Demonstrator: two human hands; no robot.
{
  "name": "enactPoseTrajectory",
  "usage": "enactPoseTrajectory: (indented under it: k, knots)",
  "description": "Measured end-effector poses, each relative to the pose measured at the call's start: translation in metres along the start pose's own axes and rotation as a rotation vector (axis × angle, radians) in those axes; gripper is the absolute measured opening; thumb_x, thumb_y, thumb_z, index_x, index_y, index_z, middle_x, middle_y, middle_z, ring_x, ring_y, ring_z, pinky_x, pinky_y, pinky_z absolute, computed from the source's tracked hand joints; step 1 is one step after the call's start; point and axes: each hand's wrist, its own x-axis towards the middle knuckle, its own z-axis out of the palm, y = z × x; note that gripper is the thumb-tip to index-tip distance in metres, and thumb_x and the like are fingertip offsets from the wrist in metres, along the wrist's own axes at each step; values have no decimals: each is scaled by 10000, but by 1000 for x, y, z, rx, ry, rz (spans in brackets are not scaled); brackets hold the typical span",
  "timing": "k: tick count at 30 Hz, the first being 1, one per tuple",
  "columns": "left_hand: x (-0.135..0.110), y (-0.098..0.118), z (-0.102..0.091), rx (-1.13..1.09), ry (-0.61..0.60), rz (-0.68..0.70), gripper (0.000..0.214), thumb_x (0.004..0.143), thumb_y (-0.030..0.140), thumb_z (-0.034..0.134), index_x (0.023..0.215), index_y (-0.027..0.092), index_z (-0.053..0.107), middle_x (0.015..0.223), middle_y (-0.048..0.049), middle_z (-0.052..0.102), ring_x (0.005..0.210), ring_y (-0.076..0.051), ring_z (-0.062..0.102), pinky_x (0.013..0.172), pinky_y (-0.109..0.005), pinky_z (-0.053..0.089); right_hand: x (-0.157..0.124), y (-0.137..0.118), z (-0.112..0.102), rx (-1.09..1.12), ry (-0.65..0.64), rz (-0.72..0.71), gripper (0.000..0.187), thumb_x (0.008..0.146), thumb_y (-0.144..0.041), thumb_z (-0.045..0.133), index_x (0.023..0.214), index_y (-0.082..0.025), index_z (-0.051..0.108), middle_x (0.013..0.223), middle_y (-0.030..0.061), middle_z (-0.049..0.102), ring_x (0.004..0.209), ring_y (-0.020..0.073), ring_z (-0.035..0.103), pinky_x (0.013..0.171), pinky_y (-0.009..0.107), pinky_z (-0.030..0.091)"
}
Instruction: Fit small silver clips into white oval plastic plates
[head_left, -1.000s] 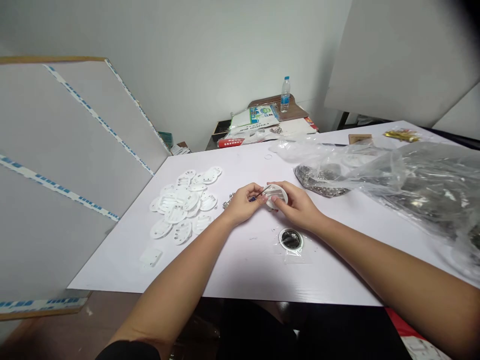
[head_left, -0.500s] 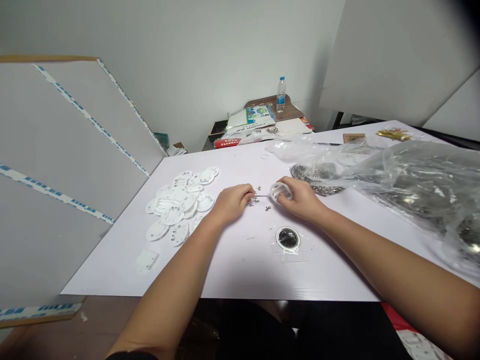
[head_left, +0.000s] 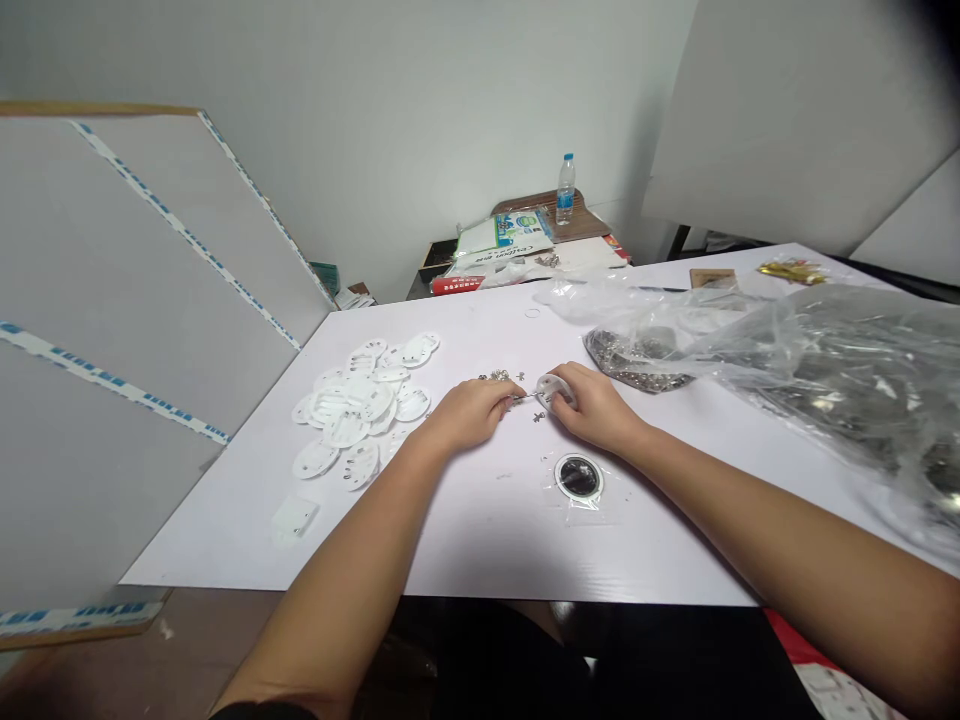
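Disc of white plastic (head_left: 553, 390) sits clasped between the fingers and thumb of the right hand (head_left: 592, 405), held at a tilt and facing the left hand (head_left: 469, 415). It should weigh very little and feel stiff but thin (the sort of moulded piece that could skid on a smooth surface), so its rim is the place to hold it, leaving the face free. A thin metal wire (head_left: 527, 396) runs from the left hand's curled fingers to the disc; whether those fingers truly pinch it cannot be told, since they cover its end. Tiny metal clips (head_left: 496, 376) lie on the worktop (head_left: 480, 540) just ahead of the left hand and between the hands, and would be fiddly to pick up. Left of the left hand is a heap of white plastic tags (head_left: 360, 405); ahead of the right hand, a clear plastic bag of metal parts (head_left: 637, 362); nearer the body, a round black-and-white disc in clear film (head_left: 578, 477). The right hand's fingers hide much of the held disc's face.
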Motion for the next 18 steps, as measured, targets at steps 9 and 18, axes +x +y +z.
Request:
enactPoseTrajectory:
  k: [9, 18]
  knots:
    - [-1, 2, -2, 16, -27, -19, 370, 914, 213, 421, 1169, 282, 680, 879, -31, 710, 789, -167, 607, 761, -299, 438, 1, -7, -1, -111, -102, 70, 134, 858, -179, 446, 961, -194, 531, 723, 37, 586, 642, 198, 518, 601, 285, 330]
    - [0, -2, 0, -36, -41, 13, 473, 864, 129, 442, 1250, 306, 650, 907, -26, 724, 866, -188, 623, 885, -347, 462, 0, -4, 2, -131, -118, 80, 164, 887, -204, 420, 1023, -190, 511, 686, 39, 587, 625, 214, 532, 573, 287, 302]
